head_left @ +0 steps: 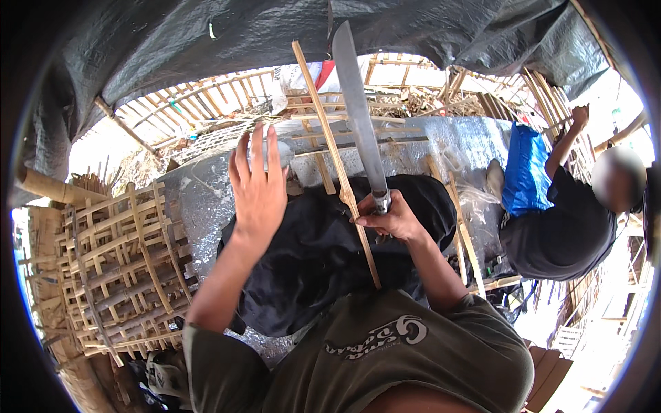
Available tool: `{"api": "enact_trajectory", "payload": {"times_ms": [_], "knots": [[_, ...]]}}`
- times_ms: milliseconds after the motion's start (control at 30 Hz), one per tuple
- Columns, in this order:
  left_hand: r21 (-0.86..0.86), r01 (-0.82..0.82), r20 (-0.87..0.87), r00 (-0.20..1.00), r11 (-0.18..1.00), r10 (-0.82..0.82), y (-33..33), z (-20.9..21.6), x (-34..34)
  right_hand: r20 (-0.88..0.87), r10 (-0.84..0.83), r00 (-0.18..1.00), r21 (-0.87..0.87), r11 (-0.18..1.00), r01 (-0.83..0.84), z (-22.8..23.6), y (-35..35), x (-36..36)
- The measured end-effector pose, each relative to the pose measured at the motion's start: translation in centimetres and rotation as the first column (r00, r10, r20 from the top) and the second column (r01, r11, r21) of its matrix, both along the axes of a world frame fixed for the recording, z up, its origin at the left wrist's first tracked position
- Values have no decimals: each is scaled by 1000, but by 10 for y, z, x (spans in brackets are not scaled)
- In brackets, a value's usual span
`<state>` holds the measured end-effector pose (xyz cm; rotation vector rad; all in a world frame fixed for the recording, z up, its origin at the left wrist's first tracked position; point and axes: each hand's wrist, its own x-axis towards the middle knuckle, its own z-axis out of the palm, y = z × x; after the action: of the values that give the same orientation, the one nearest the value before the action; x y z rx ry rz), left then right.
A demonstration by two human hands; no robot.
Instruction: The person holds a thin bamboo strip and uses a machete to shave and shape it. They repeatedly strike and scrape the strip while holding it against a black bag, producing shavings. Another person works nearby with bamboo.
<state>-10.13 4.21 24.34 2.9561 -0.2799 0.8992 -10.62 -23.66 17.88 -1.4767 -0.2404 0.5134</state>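
My right hand (396,219) is closed round the handle of a machete (358,110), whose long grey blade points away from me and upward. A slim split bamboo strip (323,113) runs beside the blade, its near end close to my shirt. The thumb and fingertips of my right hand meet this strip, though how firmly they grip it I cannot tell. To the left, my left hand (260,189) is raised with fingers stretched out and holds nothing. Black cloth (296,275) lies across my lap beneath both hands.
A woven bamboo panel (124,268) stands at the left. Bamboo strips (467,234) lie right of my lap on a silvery sheet (468,141). Further right, a person in a dark shirt (564,234) sits near a blue sack (527,168). Dark tarpaulin (172,48) hangs above.
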Motion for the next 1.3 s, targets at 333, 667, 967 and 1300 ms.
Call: {"api": "enact_trajectory", "payload": {"times_ms": [333, 667, 967, 1300], "knots": [[498, 28, 66, 995, 867, -70, 36, 13, 55, -50, 54, 997, -64, 996, -57, -13, 11, -24], [629, 302, -127, 949, 716, -289, 39, 25, 78, -76, 52, 996, -17, 998, -53, -19, 17, -34], [400, 651, -713, 663, 645, -227, 47, 35, 82, -126, -76, 989, 25, 996, 80, -14, 6, -30], [218, 247, -684, 728, 944, -33, 151, 43, 52, 426, -426, 798, -266, 784, 560, 79, -120, 38]]}}
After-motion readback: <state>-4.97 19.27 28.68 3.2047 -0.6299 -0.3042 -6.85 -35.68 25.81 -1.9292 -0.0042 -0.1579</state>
